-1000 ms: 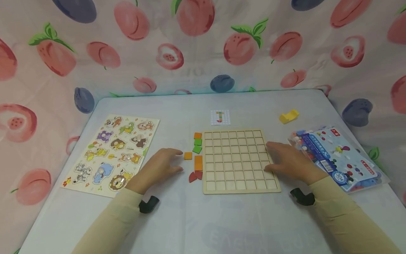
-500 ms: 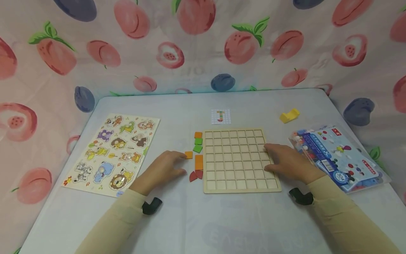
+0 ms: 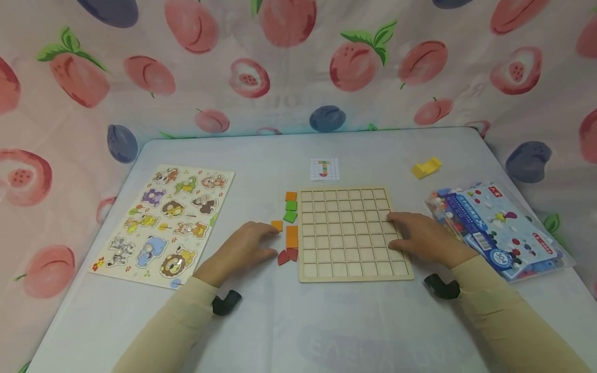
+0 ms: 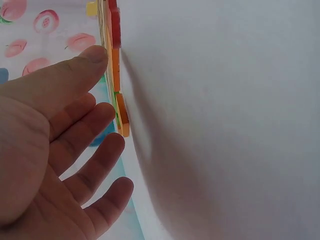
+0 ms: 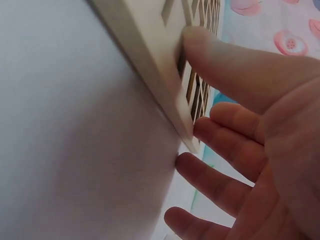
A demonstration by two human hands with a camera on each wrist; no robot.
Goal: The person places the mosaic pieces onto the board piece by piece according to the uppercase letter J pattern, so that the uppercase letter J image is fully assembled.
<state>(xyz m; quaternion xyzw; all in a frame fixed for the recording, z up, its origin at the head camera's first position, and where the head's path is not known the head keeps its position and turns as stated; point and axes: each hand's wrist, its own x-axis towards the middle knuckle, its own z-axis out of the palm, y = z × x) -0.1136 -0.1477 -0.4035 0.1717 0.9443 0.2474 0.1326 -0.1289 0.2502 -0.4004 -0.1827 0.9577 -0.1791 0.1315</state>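
Left hand [image 3: 242, 249] and right hand [image 3: 426, 239] flank the gridded board [image 3: 349, 228].

- You cannot tell whether your left hand [image 3: 240, 252] touches the small orange square tile [image 3: 277, 226] left of the square pale-wood grid board [image 3: 356, 280].
- Farther left of that board, your beige left sleeve [image 3: 170, 318] hides the tip of the cream animal puzzle sheet [image 3: 144, 276] and leaves the head view's bottom edge.
- Right of it, small print on the blue-labelled clear plastic box [image 3: 506, 228] is unreadable.
- In front of it, faint lettering [image 3: 368, 349] on the white cloth [image 3: 280, 321] is too blurred for you to read.
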